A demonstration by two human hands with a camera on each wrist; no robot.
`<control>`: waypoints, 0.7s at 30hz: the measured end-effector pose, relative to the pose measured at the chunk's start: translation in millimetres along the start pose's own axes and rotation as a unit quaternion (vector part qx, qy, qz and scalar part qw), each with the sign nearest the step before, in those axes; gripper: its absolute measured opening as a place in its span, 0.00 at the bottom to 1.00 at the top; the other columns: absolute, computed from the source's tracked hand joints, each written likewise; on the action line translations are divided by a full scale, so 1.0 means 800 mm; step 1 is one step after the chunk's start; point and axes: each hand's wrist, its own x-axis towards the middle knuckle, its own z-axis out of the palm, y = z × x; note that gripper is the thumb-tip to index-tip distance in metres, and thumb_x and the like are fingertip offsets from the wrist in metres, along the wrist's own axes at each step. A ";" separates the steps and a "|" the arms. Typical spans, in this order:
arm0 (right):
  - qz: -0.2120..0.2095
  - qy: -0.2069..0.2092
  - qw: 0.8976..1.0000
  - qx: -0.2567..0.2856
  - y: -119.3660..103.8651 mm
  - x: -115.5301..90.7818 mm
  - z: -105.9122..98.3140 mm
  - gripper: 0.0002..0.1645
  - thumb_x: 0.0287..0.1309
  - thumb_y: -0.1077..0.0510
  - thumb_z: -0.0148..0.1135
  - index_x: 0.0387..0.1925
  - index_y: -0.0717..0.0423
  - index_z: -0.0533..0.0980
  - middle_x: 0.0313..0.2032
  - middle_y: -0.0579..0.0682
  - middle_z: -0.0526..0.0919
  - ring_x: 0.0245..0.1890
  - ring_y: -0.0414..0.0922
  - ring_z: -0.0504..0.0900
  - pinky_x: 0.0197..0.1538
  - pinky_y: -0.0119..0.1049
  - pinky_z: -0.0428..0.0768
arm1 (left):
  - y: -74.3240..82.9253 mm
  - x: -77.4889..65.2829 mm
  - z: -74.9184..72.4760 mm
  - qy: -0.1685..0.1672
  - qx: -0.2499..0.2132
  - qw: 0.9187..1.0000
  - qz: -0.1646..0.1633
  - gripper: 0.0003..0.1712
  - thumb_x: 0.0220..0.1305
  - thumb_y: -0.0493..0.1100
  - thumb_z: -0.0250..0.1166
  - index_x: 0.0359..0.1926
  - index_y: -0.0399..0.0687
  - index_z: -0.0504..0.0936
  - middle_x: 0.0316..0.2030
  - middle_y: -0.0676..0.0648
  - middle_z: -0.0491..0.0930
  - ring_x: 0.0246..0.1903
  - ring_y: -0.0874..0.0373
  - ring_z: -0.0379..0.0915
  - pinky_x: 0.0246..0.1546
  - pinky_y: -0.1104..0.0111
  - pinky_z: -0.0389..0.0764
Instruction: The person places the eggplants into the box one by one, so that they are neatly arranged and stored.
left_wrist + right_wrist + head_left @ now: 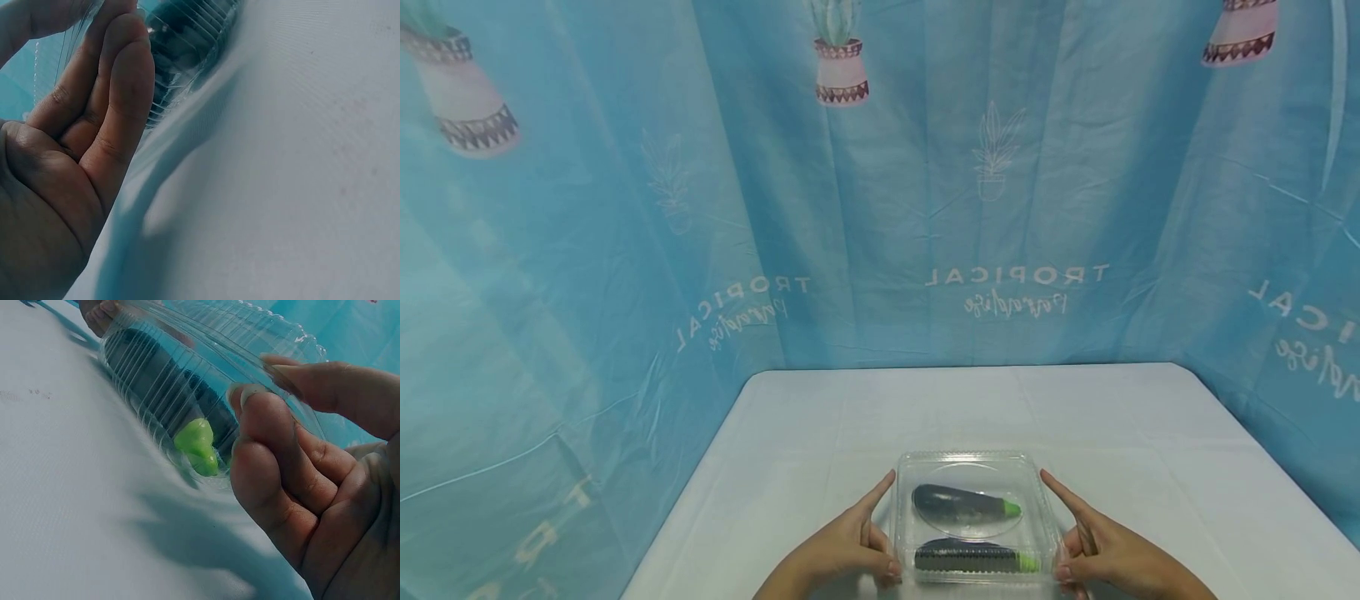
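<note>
A clear plastic clamshell container (pixel 970 467) lies near the front of the table, with its lid over the base. Inside are two dark eggplants with green stem ends: a farther eggplant (pixel 958 504) and a nearer eggplant (pixel 966 560). My left hand (pixel 838 546) holds the container's left side, thumb at the near corner and index finger stretched along the edge. On the opposite side my right hand (pixel 1116 550) pinches the rim between thumb and curled fingers, its index finger pointing forward. Whether the lid is fully pressed down I cannot tell.
A white cloth-covered table (pixel 970 408) extends beyond the container. Blue curtains (pixel 925 208) with printed potted plants and mirrored lettering hang behind it and on both sides.
</note>
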 end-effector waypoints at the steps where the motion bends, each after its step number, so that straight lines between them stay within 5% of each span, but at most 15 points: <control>1: -0.004 -0.001 1.000 0.001 0.000 0.000 0.000 0.63 0.76 0.72 0.52 0.79 0.42 0.14 0.32 0.61 0.84 0.32 0.43 0.85 0.41 0.43 0.89 | 0.000 0.000 0.000 0.002 0.000 1.000 0.000 0.71 0.62 0.28 0.74 0.85 0.54 0.28 0.37 0.34 0.88 0.32 0.54 0.87 0.39 0.63 0.90; 6: 0.000 0.000 1.000 0.017 -0.001 -0.001 0.001 0.64 0.76 0.73 0.52 0.79 0.42 0.14 0.32 0.59 0.84 0.31 0.43 0.84 0.40 0.41 0.88 | 0.000 0.000 0.001 0.006 0.000 1.000 0.000 0.71 0.61 0.29 0.74 0.85 0.54 0.29 0.36 0.33 0.88 0.32 0.54 0.87 0.38 0.63 0.90; 15: -0.012 -0.017 0.999 0.039 0.000 0.000 0.000 0.65 0.75 0.74 0.51 0.77 0.43 0.12 0.33 0.75 0.78 0.33 0.44 0.86 0.42 0.42 0.89 | 0.000 -0.001 0.001 0.001 -0.003 1.000 0.002 0.71 0.62 0.29 0.74 0.85 0.54 0.28 0.36 0.36 0.88 0.32 0.55 0.87 0.38 0.63 0.90; 21: -0.016 -0.016 0.999 0.042 0.002 0.000 -0.002 0.65 0.74 0.75 0.52 0.79 0.39 0.15 0.34 0.77 0.77 0.34 0.44 0.87 0.41 0.38 0.89 | 0.000 0.000 0.001 0.001 0.004 1.000 0.002 0.71 0.62 0.30 0.73 0.85 0.54 0.28 0.36 0.35 0.88 0.33 0.55 0.87 0.39 0.63 0.90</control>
